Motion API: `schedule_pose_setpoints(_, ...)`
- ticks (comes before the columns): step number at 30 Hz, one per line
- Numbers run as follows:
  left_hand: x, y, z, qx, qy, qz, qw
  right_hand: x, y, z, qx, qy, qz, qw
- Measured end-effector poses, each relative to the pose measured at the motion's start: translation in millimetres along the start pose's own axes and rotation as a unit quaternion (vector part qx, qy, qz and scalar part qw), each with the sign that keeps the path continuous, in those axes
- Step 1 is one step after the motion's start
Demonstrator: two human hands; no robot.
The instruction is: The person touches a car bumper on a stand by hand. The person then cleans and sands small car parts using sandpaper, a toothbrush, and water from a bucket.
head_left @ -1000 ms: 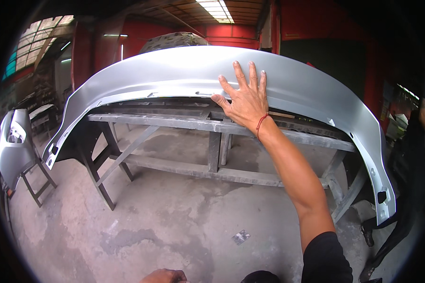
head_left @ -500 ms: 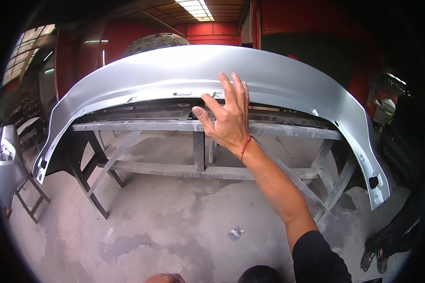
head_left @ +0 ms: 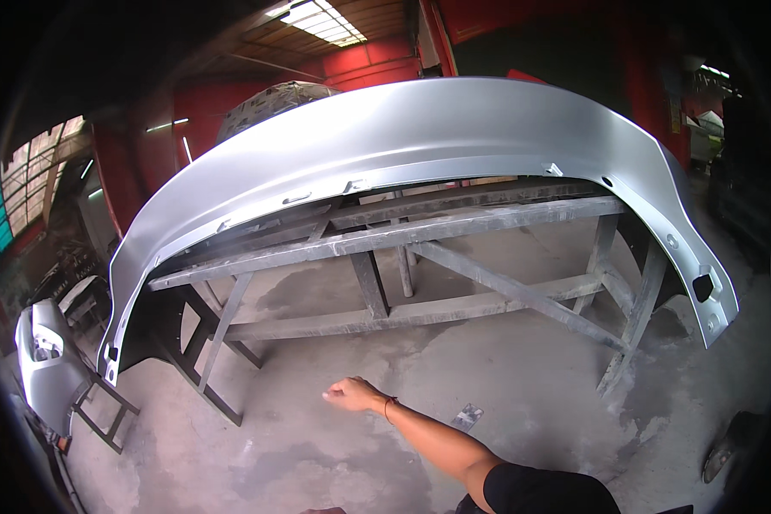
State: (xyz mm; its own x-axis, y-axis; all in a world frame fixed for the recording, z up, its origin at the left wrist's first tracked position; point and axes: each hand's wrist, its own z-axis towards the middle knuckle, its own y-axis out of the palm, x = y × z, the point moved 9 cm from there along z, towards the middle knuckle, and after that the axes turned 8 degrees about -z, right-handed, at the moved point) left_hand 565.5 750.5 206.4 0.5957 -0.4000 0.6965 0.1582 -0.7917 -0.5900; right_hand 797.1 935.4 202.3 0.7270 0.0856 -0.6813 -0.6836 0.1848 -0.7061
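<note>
A large silver car bumper (head_left: 454,128) lies arched over a grey metal frame stand (head_left: 385,240). My right hand (head_left: 351,395) hangs low over the concrete floor in front of the stand, well below the bumper and touching nothing. Its fingers are loosely curled and it holds nothing. A red band sits on that wrist. Only a sliver of my left hand (head_left: 321,511) shows at the bottom edge, too little to tell its state.
A second silver body panel (head_left: 47,360) rests on a small stand at the far left. A scrap of paper (head_left: 465,417) lies on the stained concrete floor (head_left: 522,377). A dark object (head_left: 728,454) sits at the lower right. Red walls stand behind.
My right hand has come off the bumper's lower edge and dropped toward the floor, with its fingers curling in. The view has shifted, so the bumper sits higher and further right.
</note>
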Motion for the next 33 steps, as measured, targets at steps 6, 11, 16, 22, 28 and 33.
schedule_pose_setpoints(6,7,-1,4,0.038,0.023,0.021,0.999,193,236,-92,-0.396,0.204,-0.054,0.894)
schedule_pose_setpoints(11,14,4,-2,0.003,-0.004,-0.036,0.999,245,218,-137,-0.440,0.181,-0.229,0.849)
schedule_pose_setpoints(16,0,-3,1,0.022,0.003,0.011,1.000,244,212,-92,-0.317,0.227,-0.227,0.893)
schedule_pose_setpoints(22,14,-1,-3,-0.015,0.013,0.036,0.999,268,244,-92,-0.289,0.155,-0.272,0.905)
schedule_pose_setpoints(28,7,-1,-17,-0.032,0.015,0.059,0.998,248,210,-106,-0.377,0.172,-0.303,0.858)
schedule_pose_setpoints(33,20,-2,-24,-0.009,0.049,0.062,0.997,276,197,-119,-0.335,0.232,-0.272,0.872)
